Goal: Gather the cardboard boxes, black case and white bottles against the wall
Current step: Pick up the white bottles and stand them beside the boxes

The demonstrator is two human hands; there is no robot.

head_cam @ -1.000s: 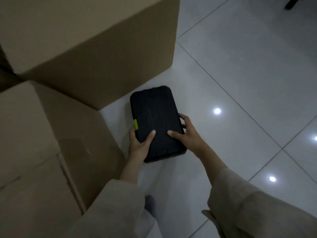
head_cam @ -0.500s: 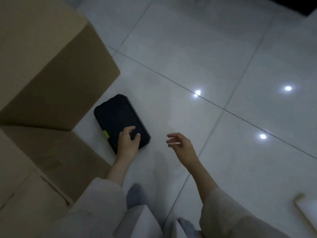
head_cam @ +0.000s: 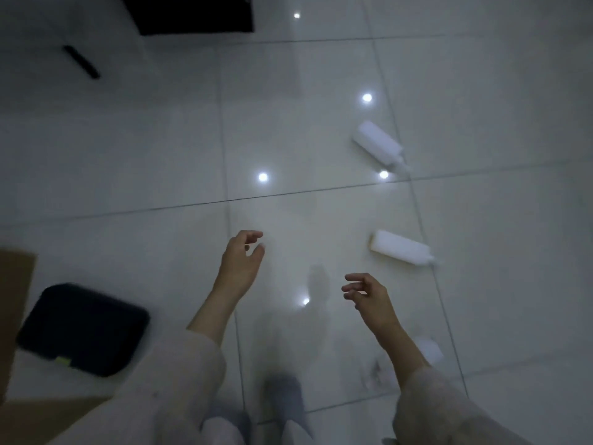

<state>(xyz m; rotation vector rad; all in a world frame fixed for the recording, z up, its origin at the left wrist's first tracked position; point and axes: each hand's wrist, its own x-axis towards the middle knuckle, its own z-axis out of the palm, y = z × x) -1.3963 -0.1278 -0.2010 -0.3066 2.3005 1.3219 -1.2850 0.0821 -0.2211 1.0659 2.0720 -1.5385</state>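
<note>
The black case (head_cam: 83, 327) with a green latch lies flat on the tiled floor at the lower left, beside a cardboard box (head_cam: 12, 303). Two white bottles lie on their sides to the right: one (head_cam: 378, 143) farther away, one (head_cam: 401, 248) nearer. A third white bottle (head_cam: 430, 350) shows partly behind my right forearm. My left hand (head_cam: 242, 260) hovers over the floor with fingers loosely curled, holding nothing. My right hand (head_cam: 367, 295) is open too, left of the nearer bottle and apart from it.
Another cardboard surface (head_cam: 38, 419) fills the bottom left corner. A dark furniture base (head_cam: 192, 14) and a black leg (head_cam: 81, 62) stand at the top left. The glossy tiles reflect ceiling lights. My feet (head_cam: 282, 399) are at the bottom centre.
My left hand has let go of the black case and lifted away. The view has swung right, so the boxes slid to the left edge and the white bottles came into view.
</note>
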